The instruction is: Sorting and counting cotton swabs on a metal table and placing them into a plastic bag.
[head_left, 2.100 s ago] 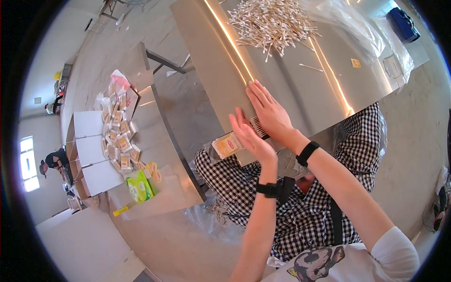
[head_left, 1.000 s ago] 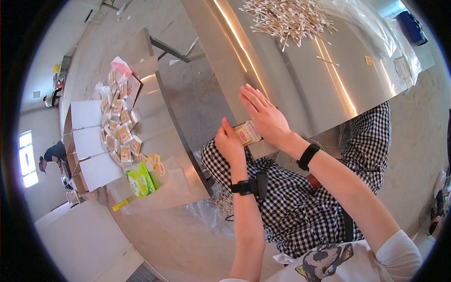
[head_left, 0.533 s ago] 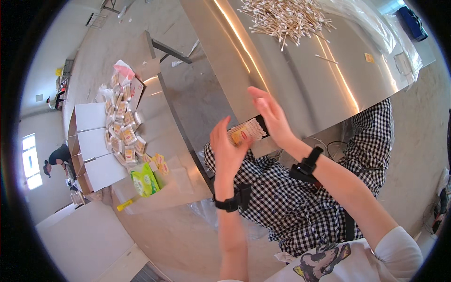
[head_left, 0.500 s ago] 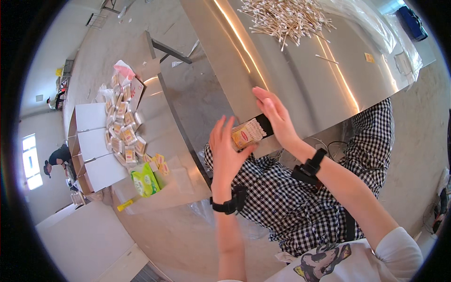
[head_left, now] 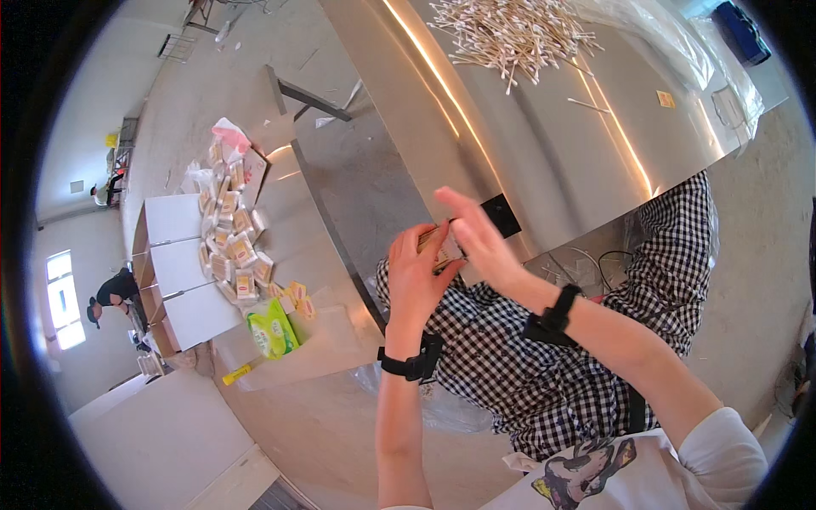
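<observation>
Just off the near edge of the metal table (head_left: 586, 170), my left hand (head_left: 410, 285) is closed around a small pack of cotton swabs (head_left: 450, 249). My fingers and thumb cover much of the pack. My right hand (head_left: 489, 251), slightly blurred, has its fingers stretched out, with the palm side against or very close to the pack's right end. Beyond, a heap of loose cotton swabs (head_left: 514, 38) lies on the tabletop. A single swab (head_left: 588, 106) and a small yellow card (head_left: 665, 99) rest nearer the right side.
A black square piece (head_left: 503, 216) sits at the table edge. On the left, a second metal table (head_left: 314, 255) bears many packed swab bundles (head_left: 229, 221), yellow cards (head_left: 297, 297) and a green packet (head_left: 272, 330). White cartons (head_left: 183, 268) stand behind; a person (head_left: 115, 287) bends there. Clear plastic (head_left: 654, 38) lies far right.
My right hand has moved left onto the end of the swab pack, uncovering the black piece at the table edge. My left hand still holds the pack, now turned so its front is mostly hidden.
</observation>
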The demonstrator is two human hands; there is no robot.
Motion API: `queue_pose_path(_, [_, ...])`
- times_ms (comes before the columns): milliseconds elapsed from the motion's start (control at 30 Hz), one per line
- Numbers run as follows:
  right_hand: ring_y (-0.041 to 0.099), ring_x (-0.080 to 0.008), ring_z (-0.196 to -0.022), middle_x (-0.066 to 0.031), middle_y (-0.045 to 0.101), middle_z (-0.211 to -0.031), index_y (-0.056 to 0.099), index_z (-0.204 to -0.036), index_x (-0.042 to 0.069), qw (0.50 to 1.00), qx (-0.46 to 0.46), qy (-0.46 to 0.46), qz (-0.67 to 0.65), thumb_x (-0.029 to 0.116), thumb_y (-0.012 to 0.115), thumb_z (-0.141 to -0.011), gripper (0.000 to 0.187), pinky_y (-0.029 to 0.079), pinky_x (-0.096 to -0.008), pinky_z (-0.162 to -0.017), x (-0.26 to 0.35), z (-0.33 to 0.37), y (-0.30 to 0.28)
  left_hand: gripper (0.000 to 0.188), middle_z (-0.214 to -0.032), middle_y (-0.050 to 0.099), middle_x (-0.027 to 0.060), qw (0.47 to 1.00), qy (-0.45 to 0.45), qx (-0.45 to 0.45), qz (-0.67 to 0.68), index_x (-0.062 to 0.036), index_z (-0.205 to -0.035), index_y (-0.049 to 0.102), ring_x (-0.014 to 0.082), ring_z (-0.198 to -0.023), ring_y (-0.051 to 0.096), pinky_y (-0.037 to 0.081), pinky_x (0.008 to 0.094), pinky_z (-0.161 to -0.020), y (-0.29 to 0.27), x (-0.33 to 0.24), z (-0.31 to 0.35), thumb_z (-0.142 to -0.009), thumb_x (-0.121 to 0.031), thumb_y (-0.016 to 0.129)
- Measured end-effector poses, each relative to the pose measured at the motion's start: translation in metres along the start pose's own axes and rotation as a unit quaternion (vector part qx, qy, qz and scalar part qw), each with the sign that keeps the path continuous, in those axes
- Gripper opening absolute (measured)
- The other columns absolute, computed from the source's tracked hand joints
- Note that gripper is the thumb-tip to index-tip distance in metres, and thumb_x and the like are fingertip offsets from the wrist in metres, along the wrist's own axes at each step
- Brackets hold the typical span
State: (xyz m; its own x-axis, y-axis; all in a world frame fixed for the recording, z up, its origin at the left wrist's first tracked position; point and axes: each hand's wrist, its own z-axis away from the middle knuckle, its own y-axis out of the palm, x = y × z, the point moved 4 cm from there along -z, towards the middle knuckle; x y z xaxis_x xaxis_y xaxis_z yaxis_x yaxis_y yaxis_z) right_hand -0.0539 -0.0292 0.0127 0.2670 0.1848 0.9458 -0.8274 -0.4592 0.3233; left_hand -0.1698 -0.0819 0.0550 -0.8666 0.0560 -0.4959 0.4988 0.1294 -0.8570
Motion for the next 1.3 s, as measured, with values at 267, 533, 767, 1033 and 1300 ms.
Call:
queue_pose_path(267, [0.055, -0.0237, -0.124, -0.0114, 0.05, -0.142, 0.04, -0.144, 0.002, 0.996, -0.065, 0.05, -0.032, 0.03, 0.04, -0.107, 0.046, 0.042, -0.0331, -0.103, 0.046, 0.041, -0.083, 0.038, -0.103, 0.063, 0.0108, 0.977, -0.116, 0.135, 0.121, -0.0085, -0.114, 0.069, 0.0296, -0.091, 0.063, 0.05, 0.0365, -0.08, -0.009, 0.03, -0.016, -0.078, -0.017, 0.077])
queue_pose_path(533, [0.061, -0.018, -0.111, -0.0111, 0.051, -0.14, 0.04, -0.145, 0.006, 0.997, -0.053, 0.049, 0.035, 0.031, 0.039, -0.107, 0.046, 0.046, -0.0305, -0.091, 0.083, 0.069, -0.091, 0.03, -0.097, 0.069, 0.0146, 0.958, -0.169, 0.193, 0.126, -0.0024, -0.102, 0.066, 0.0296, -0.095, 0.066, 0.051, 0.0395, -0.082, -0.001, 0.037, -0.029, -0.079, -0.019, 0.076])
queue_pose_path(767, [0.063, -0.018, -0.104, -0.0103, 0.053, -0.138, 0.04, -0.144, 0.006, 0.996, -0.014, 0.034, 0.078, 0.026, 0.041, -0.106, 0.043, 0.049, -0.0298, -0.086, 0.084, 0.076, -0.087, 0.025, -0.087, 0.07, 0.0134, 0.963, -0.255, 0.015, 0.083, 0.0005, -0.096, 0.067, 0.0235, -0.073, 0.067, 0.052, 0.0327, -0.068, -0.064, 0.038, 0.026, -0.08, -0.016, 0.076])
queue_pose_path(1033, [0.07, -0.0215, -0.092, -0.0115, 0.063, -0.118, 0.048, -0.132, 0.001, 0.992, 0.085, 0.069, -0.07, 0.024, 0.041, -0.106, 0.035, 0.058, -0.0317, -0.074, 0.109, 0.059, -0.035, 0.016, -0.087, 0.067, 0.002, 0.854, -0.134, -0.226, 0.449, -0.0028, -0.093, 0.07, 0.0093, -0.079, 0.058, 0.048, 0.0247, -0.075, -0.01, -0.096, 0.002, -0.087, -0.016, 0.074])
queue_pose_path(1300, [0.066, -0.0136, -0.096, -0.0073, 0.068, -0.104, 0.058, -0.12, -0.003, 0.997, 0.029, 0.069, 0.011, 0.014, 0.05, -0.103, 0.026, 0.057, -0.0278, -0.082, 0.123, 0.045, -0.11, 0.013, -0.071, 0.06, -0.0064, 0.867, -0.146, -0.201, 0.431, -0.0027, -0.094, 0.073, 0.0007, -0.06, 0.045, 0.035, 0.0176, -0.054, 0.041, -0.119, -0.034, -0.087, -0.014, 0.076])
